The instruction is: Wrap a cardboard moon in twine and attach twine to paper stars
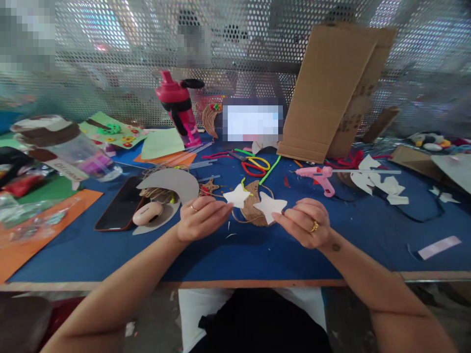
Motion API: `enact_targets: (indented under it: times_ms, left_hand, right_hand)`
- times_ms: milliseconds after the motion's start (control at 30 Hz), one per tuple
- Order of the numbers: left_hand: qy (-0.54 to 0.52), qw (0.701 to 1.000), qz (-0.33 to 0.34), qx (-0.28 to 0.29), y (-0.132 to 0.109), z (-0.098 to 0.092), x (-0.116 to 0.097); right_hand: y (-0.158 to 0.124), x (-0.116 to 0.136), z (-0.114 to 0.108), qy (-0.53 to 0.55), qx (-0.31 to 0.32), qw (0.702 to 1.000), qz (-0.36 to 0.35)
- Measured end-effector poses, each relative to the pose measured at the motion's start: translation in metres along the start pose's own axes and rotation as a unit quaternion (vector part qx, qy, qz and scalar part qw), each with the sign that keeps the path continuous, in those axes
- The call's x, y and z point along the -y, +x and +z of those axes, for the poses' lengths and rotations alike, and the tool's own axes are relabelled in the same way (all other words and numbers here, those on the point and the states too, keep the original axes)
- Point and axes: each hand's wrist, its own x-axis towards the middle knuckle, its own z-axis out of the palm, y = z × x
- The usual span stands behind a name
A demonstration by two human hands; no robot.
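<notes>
My left hand (204, 215) pinches a small white star (237, 196) by its lower edge. A larger white star (270, 208) is gripped at its right side by my right hand (306, 222). The two stars are held side by side and apart, above the blue table. Behind them lies a brown twine-wrapped crescent (253, 205), partly hidden by the stars. Left of it is a small brown star (209, 188). A grey crescent (174, 181) lies beyond my left hand, over some twine.
A phone (119, 203) and a beige case (147, 214) lie at left. Scissors (257, 164) and a pink glue gun (320, 176) lie further back. A pink bottle (178, 108) and tall cardboard (327, 93) stand behind. Paper scraps (379, 181) are at right.
</notes>
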Motion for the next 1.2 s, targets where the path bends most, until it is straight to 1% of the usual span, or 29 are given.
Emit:
enact_targets:
  times_ms: [100,200,267,367,433,533,633,700,800,867,900,967,1033,1067,1133,1200]
  left_hand:
    - [-0.011,0.997,0.083,-0.003,0.002,-0.008,-0.007]
    - [-0.041,0.994,0.103,0.024,0.0,-0.013,-0.01]
    - [-0.04,0.991,0.126,0.036,-0.001,-0.016,-0.012]
    - [0.016,0.984,0.176,0.027,-0.001,-0.017,-0.013]
    - [0.034,0.981,0.191,0.024,0.0,-0.017,-0.015]
    - [0.029,0.981,0.192,0.018,0.0,-0.015,-0.017]
    - [0.013,0.983,0.181,0.008,-0.002,-0.013,-0.018]
    - [-0.012,0.986,0.165,0.005,-0.002,-0.014,-0.018]
    - [-0.066,0.988,0.135,0.033,-0.002,-0.016,-0.017]
    - [-0.107,0.987,0.093,0.074,-0.002,-0.017,-0.015]
    - [-0.131,0.985,0.06,0.099,-0.002,-0.018,-0.015]
    - [-0.18,0.972,-0.012,0.15,-0.003,-0.018,-0.015]
    - [-0.21,0.959,-0.054,0.182,-0.004,-0.017,-0.015]
    - [-0.217,0.957,-0.06,0.185,-0.005,-0.017,-0.015]
    - [-0.233,0.956,-0.06,0.169,-0.005,-0.016,-0.017]
    - [-0.253,0.953,-0.059,0.155,-0.002,-0.017,-0.019]
  right_hand:
    - [-0.005,-0.005,0.006,-0.005,0.004,0.999,0.043]
    - [-0.013,-0.007,0.016,0.051,0.002,0.99,0.132]
    - [-0.016,-0.006,0.023,0.11,0.013,0.973,0.204]
    - [-0.019,0.0,0.028,0.208,0.059,0.932,0.29]
    - [-0.019,0.005,0.03,0.278,0.105,0.891,0.344]
    - [-0.017,0.013,0.031,0.354,0.167,0.82,0.418]
    - [-0.015,0.019,0.033,0.418,0.193,0.765,0.451]
    - [-0.013,0.022,0.033,0.457,0.193,0.73,0.471]
    - [-0.013,0.024,0.036,0.5,0.185,0.68,0.504]
    - [-0.014,0.024,0.037,0.515,0.18,0.66,0.516]
    - [-0.014,0.025,0.038,0.521,0.179,0.653,0.52]
    - [-0.015,0.026,0.039,0.529,0.174,0.643,0.526]
    - [-0.016,0.027,0.039,0.542,0.167,0.627,0.534]
    - [-0.016,0.027,0.039,0.553,0.165,0.616,0.536]
    - [-0.016,0.029,0.038,0.576,0.169,0.591,0.539]
    - [-0.016,0.031,0.037,0.591,0.187,0.576,0.533]
